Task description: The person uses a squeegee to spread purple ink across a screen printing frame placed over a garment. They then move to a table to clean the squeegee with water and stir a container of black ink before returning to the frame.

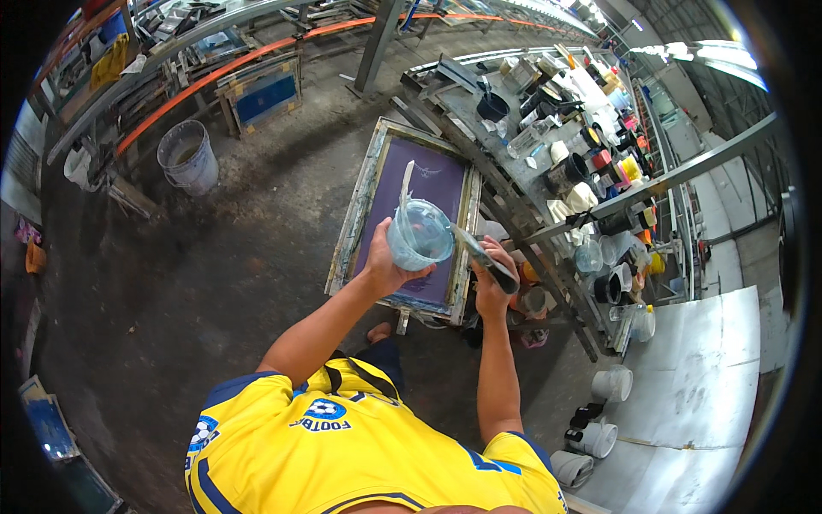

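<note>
My left hand [384, 262] is closed round the side of a translucent plastic tub [421, 238], tilted so that its open mouth shows. A pale flat stick [406, 182] stands up at the tub's far-left rim. In my right hand [491, 295] is a flat scraper [504, 276] with a dark rounded end; its other end points at the tub's right side. Beyond and below both hands is a wooden-framed printing screen [363, 190] with purple mesh, its border stained. What lies inside the tub is hard to make out.
At the right, a long metal table [534, 176] is crowded with jars, tubs and bottles. A stained white bucket [190, 158] stands on the floor at the left. Another screen with blue mesh [264, 103] leans by the orange-edged rack. White buckets [611, 385] line the lower right.
</note>
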The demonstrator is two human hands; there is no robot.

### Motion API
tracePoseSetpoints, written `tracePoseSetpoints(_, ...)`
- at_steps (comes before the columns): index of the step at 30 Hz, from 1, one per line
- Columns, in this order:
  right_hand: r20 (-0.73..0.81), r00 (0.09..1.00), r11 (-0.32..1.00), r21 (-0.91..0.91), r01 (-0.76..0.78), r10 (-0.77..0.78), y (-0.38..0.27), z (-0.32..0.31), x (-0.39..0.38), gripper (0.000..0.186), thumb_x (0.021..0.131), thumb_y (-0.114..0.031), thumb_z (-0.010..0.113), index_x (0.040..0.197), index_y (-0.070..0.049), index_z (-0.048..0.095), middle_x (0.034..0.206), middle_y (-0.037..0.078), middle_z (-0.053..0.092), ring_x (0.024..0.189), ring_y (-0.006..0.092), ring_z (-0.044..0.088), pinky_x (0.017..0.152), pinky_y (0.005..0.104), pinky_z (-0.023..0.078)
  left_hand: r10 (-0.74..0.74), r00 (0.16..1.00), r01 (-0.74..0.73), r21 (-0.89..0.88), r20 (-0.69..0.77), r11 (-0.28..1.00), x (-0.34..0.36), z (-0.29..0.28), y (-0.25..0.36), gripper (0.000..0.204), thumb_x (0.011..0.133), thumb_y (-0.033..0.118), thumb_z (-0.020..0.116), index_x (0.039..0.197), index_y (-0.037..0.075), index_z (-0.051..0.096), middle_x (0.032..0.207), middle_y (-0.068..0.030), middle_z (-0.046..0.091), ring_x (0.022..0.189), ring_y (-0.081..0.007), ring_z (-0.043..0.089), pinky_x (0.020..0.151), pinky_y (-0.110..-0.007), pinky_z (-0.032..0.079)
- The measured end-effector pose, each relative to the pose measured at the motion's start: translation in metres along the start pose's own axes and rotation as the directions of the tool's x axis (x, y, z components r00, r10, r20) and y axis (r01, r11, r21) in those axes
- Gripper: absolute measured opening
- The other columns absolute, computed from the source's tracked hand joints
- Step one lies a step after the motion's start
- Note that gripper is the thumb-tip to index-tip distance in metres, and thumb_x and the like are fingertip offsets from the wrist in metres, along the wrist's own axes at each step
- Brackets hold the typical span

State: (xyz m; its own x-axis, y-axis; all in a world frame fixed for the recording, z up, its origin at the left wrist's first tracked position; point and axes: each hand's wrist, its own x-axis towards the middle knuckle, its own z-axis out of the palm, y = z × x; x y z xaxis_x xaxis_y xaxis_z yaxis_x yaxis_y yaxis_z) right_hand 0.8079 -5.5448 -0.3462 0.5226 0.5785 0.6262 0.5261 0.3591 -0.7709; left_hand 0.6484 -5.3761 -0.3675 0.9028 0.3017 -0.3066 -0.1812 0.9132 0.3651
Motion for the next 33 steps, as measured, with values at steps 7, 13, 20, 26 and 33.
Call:
tracePoseSetpoints(7,0.027,0.992,0.98,-0.149,0.129,-0.127,0.014,-0.011,0.001,0.024,0.086,0.001,0.077,0.108,-0.003,0.069,0.118,0.013,0.073,0.13,0.0335,0.059,0.114,0.0493,0.041,0.104,0.989,-0.104,-0.006,0.108,0.995,-0.025,0.02,0.014,0.064,0.104,0.058,0.027,0.138,0.013,0.057,0.129,-0.0138,0.066,0.112,-0.029,0.069,0.086,-0.05,0.062)
tracePoseSetpoints(13,0.128,0.988,0.982,-0.161,0.102,-0.081,0.031,-0.04,0.027,0.027,0.086,0.002,0.078,0.112,-0.003,0.07,0.113,0.013,0.073,0.114,0.0276,0.067,0.103,0.0416,0.051,0.226,0.967,-0.213,-0.113,0.115,0.97,-0.046,0.026,0.028,0.065,0.104,0.056,0.032,0.14,0.007,0.055,0.133,-0.0152,0.064,0.114,-0.03,0.069,0.089,-0.049,0.062)
tracePoseSetpoints(20,-0.059,0.939,0.78,0.577,-0.245,0.338,0.052,-0.031,0.045,0.042,0.09,0.006,0.074,0.126,-0.008,0.059,0.124,0.007,0.068,0.109,0.0174,0.068,0.094,0.0306,0.055,0.222,0.97,-0.235,-0.144,-0.1,0.961,-0.005,0.051,-0.017,0.071,0.103,0.062,0.02,0.141,0.011,0.053,0.13,-0.0173,0.064,0.101,-0.0342,0.071,0.085,-0.05,0.062)
tracePoseSetpoints(26,0.069,0.997,0.906,0.423,0.004,-0.036,0.074,-0.074,0.077,0.023,0.091,-0.002,0.076,0.111,-0.003,0.065,0.123,0.013,0.069,0.123,0.0303,0.064,0.11,0.0467,0.046,0.268,0.963,-0.267,-0.174,-0.015,0.948,0.054,0.077,-0.067,0.067,0.103,0.061,0.022,0.135,0.012,0.055,0.134,-0.0138,0.061,0.113,-0.0313,0.066,0.09,-0.053,0.059)
tracePoseSetpoints(33,0.343,0.882,0.946,0.097,0.308,-0.323,0.168,-0.178,0.126,0.027,0.084,-0.011,0.081,0.105,-0.002,0.068,0.115,0.019,0.073,0.119,0.0351,0.067,0.111,0.0515,0.043,0.41,0.905,-0.363,-0.297,0.112,0.883,0.084,0.104,-0.143,0.066,0.104,0.061,0.029,0.144,0.013,0.052,0.137,-0.0094,0.062,0.12,-0.0336,0.065,0.093,-0.057,0.058)
